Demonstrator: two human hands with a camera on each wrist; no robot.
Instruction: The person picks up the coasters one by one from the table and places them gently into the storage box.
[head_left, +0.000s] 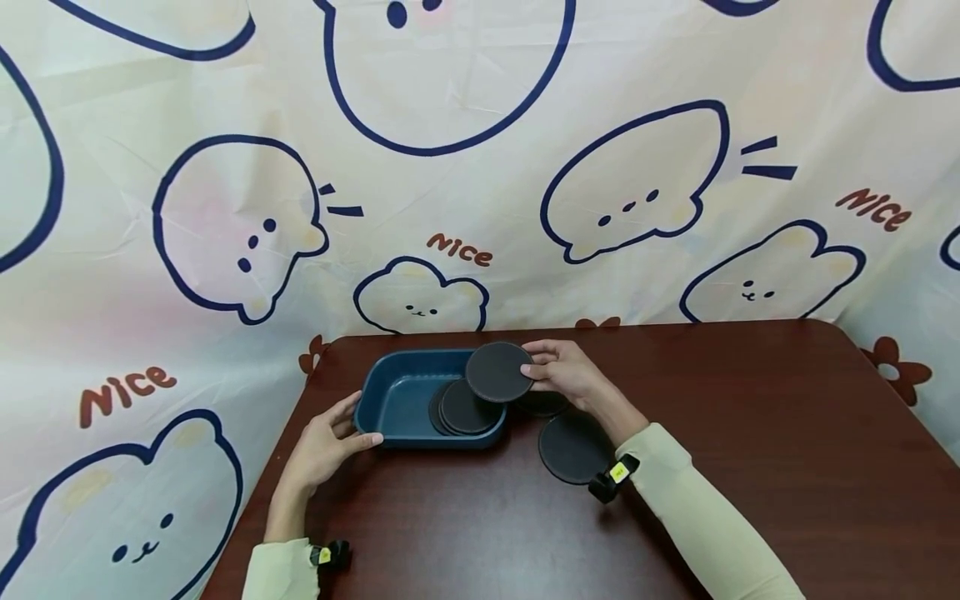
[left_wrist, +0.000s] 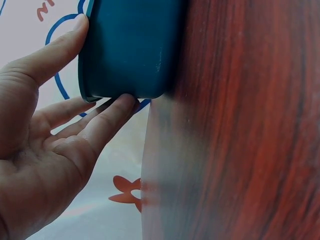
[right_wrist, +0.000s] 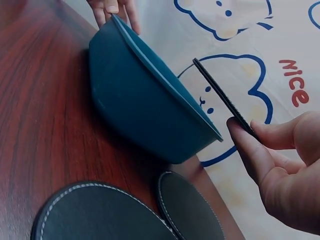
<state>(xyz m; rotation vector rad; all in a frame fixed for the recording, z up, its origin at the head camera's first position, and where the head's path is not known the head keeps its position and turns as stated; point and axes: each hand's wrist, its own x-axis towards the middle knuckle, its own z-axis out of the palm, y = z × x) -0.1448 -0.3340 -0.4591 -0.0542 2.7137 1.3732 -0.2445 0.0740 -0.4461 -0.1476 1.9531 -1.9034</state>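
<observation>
Right hand point(head_left: 566, 372) is pinching a black coaster point(head_left: 498, 372) just over the blue tray point(head_left: 390, 400), left hand point(head_left: 324, 446) fingers straight against the tray's end. Two more coasters point(head_left: 573, 447) under the right wrist.

Head cam looks down from above at the whole desk point(head_left: 750, 467). Both wrist cams sit low and close, each facing the blue tray point(left_wrist: 130, 50) from opposite sides.

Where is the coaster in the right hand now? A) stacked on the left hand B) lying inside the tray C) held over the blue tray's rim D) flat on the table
C: the right hand pinches the black round coaster by its edge above the blue tray rim, clear of the coasters already inside.
</observation>
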